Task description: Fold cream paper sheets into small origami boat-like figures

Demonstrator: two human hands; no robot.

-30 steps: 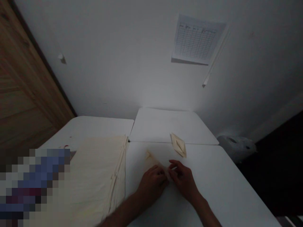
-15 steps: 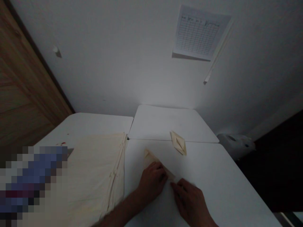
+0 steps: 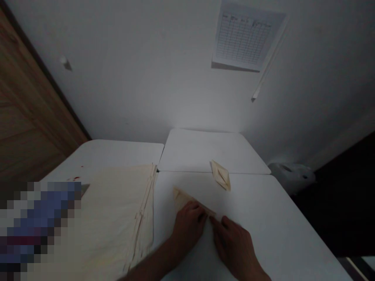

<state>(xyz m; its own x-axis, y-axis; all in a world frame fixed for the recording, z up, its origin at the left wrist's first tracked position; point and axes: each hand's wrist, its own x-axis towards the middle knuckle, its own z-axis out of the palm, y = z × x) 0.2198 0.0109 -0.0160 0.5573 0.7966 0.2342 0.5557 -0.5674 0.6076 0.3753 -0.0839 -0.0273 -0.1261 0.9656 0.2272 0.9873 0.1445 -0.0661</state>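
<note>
A cream folded paper triangle (image 3: 183,197) lies on the white table (image 3: 263,222). My left hand (image 3: 187,226) presses flat on its near part, fingers lying on the paper. My right hand (image 3: 234,244) rests beside it on the right, its fingertips touching the paper's right corner, fingers curled and pressed down. A second small folded cream paper piece (image 3: 221,174) lies farther back on the table, apart from both hands.
A large stack of cream sheets (image 3: 117,210) covers the table's left side. A blurred patch (image 3: 38,222) sits at the left edge. A printed chart (image 3: 244,37) hangs on the white wall; a wooden door (image 3: 26,117) stands left. A whitish object (image 3: 290,173) sits beyond the table's right side.
My right hand pulled back along the paper's edge toward me, then settled at its right corner. The left hand stayed pressed on the paper. The view tilted slightly.
</note>
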